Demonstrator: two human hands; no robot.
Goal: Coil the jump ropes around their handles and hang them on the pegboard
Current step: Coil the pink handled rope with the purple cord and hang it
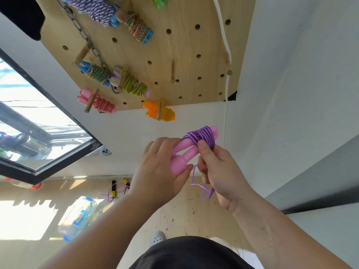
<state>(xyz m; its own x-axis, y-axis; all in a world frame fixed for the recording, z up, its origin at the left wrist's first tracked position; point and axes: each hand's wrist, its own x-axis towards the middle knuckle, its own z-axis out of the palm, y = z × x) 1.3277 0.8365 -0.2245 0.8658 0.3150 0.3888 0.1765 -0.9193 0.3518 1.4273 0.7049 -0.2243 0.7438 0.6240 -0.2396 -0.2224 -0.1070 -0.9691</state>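
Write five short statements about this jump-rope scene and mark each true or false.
1. The purple rope is wound around two pink handles. True.
2. All of the purple rope is coiled. False: a loose loop hangs below the right hand.
3. The left hand grips the pink handles. True.
4. The orange bundle lies on the floor. False: it hangs on a peg at the lower edge of the pegboard.
5. Every peg on the pegboard carries a rope. False: at least one bare peg sticks out.
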